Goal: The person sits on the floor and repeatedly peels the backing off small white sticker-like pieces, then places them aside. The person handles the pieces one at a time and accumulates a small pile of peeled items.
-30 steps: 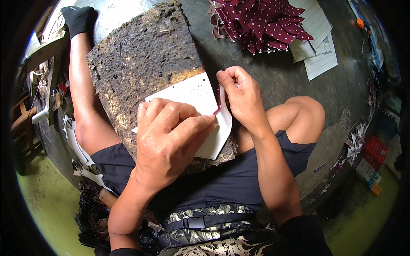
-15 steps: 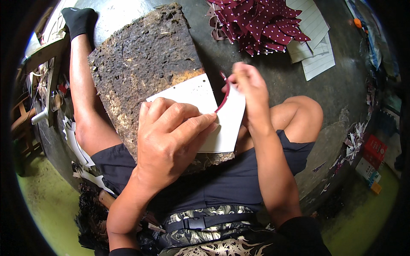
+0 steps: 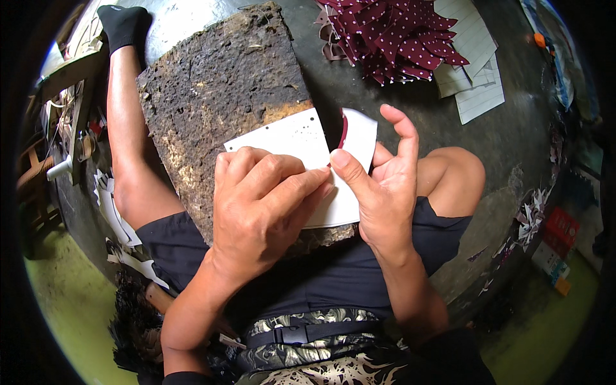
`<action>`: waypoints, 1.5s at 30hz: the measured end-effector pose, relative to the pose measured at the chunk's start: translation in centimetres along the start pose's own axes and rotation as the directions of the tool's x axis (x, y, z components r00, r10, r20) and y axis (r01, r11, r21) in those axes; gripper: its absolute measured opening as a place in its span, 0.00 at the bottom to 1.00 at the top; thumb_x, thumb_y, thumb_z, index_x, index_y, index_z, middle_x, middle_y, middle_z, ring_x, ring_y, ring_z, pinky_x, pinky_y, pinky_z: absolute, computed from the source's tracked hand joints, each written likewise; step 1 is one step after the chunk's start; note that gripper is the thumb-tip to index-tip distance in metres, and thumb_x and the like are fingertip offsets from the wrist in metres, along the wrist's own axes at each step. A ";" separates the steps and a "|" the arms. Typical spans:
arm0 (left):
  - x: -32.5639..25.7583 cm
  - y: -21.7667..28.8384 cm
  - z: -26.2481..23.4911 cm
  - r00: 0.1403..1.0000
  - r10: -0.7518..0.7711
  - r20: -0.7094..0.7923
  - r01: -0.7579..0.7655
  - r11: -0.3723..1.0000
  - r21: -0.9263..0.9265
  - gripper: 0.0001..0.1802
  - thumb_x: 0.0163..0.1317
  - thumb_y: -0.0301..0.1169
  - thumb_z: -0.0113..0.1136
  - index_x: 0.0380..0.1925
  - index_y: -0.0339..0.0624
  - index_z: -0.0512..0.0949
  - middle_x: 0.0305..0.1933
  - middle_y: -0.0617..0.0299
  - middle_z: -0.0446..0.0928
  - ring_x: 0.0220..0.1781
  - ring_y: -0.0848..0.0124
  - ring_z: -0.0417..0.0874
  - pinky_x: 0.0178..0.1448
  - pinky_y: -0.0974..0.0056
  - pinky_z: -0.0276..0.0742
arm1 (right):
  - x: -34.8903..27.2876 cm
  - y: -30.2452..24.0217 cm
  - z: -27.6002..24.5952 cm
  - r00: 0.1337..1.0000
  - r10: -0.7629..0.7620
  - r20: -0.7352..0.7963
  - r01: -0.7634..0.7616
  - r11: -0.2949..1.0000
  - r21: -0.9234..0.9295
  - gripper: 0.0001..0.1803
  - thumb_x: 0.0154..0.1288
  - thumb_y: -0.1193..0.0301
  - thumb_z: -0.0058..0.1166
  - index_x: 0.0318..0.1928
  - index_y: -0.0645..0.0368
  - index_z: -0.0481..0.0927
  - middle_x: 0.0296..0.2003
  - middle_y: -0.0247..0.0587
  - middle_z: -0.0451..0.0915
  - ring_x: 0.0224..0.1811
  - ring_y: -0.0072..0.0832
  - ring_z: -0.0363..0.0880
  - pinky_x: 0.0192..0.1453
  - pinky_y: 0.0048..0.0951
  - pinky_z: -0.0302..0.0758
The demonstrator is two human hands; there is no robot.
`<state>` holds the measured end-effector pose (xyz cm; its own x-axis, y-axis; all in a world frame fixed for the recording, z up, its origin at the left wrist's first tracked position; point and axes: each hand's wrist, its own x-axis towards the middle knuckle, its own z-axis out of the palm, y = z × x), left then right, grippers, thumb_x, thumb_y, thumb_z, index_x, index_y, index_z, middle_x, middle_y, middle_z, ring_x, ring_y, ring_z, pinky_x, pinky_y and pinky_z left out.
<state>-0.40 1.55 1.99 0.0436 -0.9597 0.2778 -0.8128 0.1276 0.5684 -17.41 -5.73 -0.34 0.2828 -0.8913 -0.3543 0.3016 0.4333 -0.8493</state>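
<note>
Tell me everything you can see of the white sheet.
The white sheet looks thin, smooth and flexible, with scattered small dark dots near its upper edge. Maroon edging follows a curved side of its raised right-hand part. It lies partly on the rough board. The left hand covers its middle; the right hand's thumb overlaps its right side. Its underside is hidden.
</note>
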 end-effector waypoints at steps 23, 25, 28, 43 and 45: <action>-0.1 -0.4 0.0 1.000 0.025 -0.008 -0.025 1.000 -0.015 0.18 0.58 0.34 0.89 0.49 0.55 0.95 0.45 0.72 0.86 0.44 0.67 0.82 0.51 0.56 0.70 | 1.0 0.2 -1.3 0.997 0.074 0.023 -0.076 0.992 0.106 0.47 0.75 0.83 0.77 0.83 0.52 0.60 0.55 0.49 0.90 0.55 0.28 0.91 0.60 0.32 0.91; -0.1 -0.4 0.0 1.000 0.027 -0.012 -0.027 1.000 -0.016 0.18 0.57 0.33 0.89 0.49 0.54 0.96 0.44 0.72 0.85 0.44 0.67 0.81 0.51 0.56 0.70 | 1.3 0.5 -1.3 0.995 0.098 0.006 -0.098 0.981 0.165 0.47 0.74 0.84 0.77 0.82 0.52 0.61 0.56 0.50 0.91 0.56 0.29 0.92 0.62 0.34 0.91; -0.2 -0.4 -0.1 1.000 0.010 -0.007 -0.010 1.000 -0.029 0.18 0.57 0.33 0.90 0.48 0.53 0.96 0.44 0.72 0.85 0.44 0.67 0.81 0.51 0.56 0.70 | 1.5 0.9 -1.9 0.995 0.100 0.007 -0.100 0.984 0.149 0.46 0.74 0.85 0.77 0.82 0.52 0.62 0.56 0.51 0.91 0.56 0.30 0.92 0.63 0.36 0.92; -0.2 -0.4 0.0 1.000 -0.007 -0.004 0.007 0.999 -0.035 0.18 0.58 0.34 0.90 0.48 0.53 0.95 0.42 0.72 0.85 0.43 0.67 0.81 0.49 0.56 0.70 | 2.1 3.3 -3.5 0.987 0.150 -0.058 -0.141 0.981 0.135 0.41 0.75 0.85 0.77 0.77 0.50 0.66 0.50 0.46 0.92 0.51 0.26 0.92 0.55 0.33 0.93; -0.1 -0.3 0.2 1.000 -0.007 -0.018 0.007 0.999 -0.039 0.17 0.58 0.34 0.90 0.48 0.53 0.95 0.42 0.72 0.84 0.43 0.67 0.80 0.49 0.56 0.69 | 2.1 3.6 -3.6 0.988 0.140 -0.066 -0.131 0.983 0.130 0.40 0.75 0.85 0.76 0.76 0.51 0.67 0.49 0.46 0.92 0.50 0.26 0.92 0.54 0.32 0.92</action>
<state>-0.26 1.60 1.62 0.0603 -0.9558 0.2878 -0.7891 0.1310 0.6001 -19.01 -6.57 -5.56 0.2612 -0.8287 -0.4950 0.3777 0.5596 -0.7377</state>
